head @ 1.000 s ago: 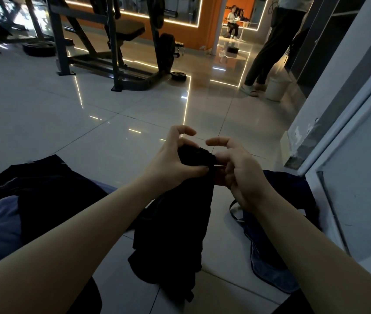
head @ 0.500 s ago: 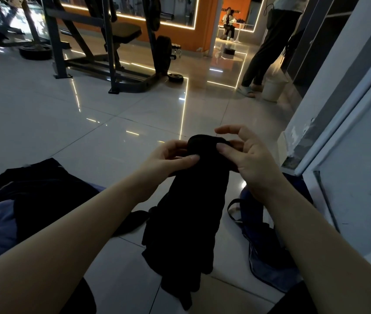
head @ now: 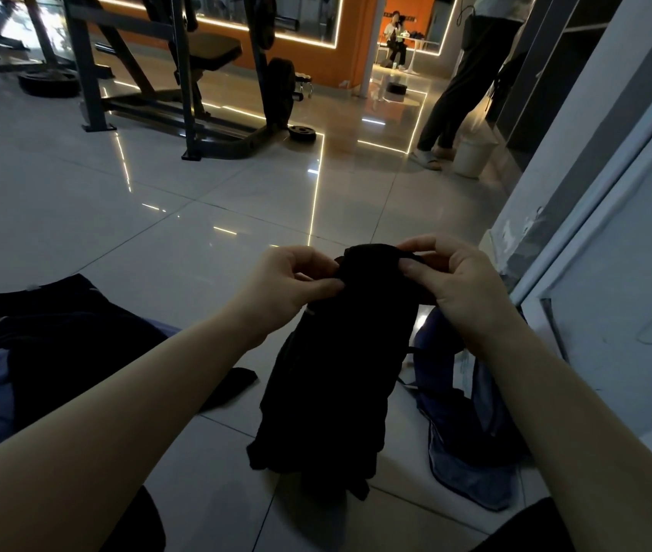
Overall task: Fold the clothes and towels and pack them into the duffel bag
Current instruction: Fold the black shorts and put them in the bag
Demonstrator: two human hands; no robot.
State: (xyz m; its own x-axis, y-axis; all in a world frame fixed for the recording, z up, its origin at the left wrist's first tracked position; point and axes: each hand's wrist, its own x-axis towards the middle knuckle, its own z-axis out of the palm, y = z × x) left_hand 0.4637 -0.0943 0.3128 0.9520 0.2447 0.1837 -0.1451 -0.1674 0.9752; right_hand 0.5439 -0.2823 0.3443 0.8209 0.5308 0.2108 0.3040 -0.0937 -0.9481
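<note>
Raised since a second ago, the black garment (head: 340, 352) hangs pinched by left hand (head: 288, 288) and right hand (head: 455, 288), duffel bag (head: 471, 444) at 4 o'clock, folding just beginning.

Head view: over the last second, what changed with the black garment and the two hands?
Both hands re-gripped: the left hand and right hand, pinching close together before, now sit further apart along the top edge of the black garment, spreading it. The garment still hangs to the floor. The dark clothes pile at left and the blue duffel bag at right lie as before.
</note>
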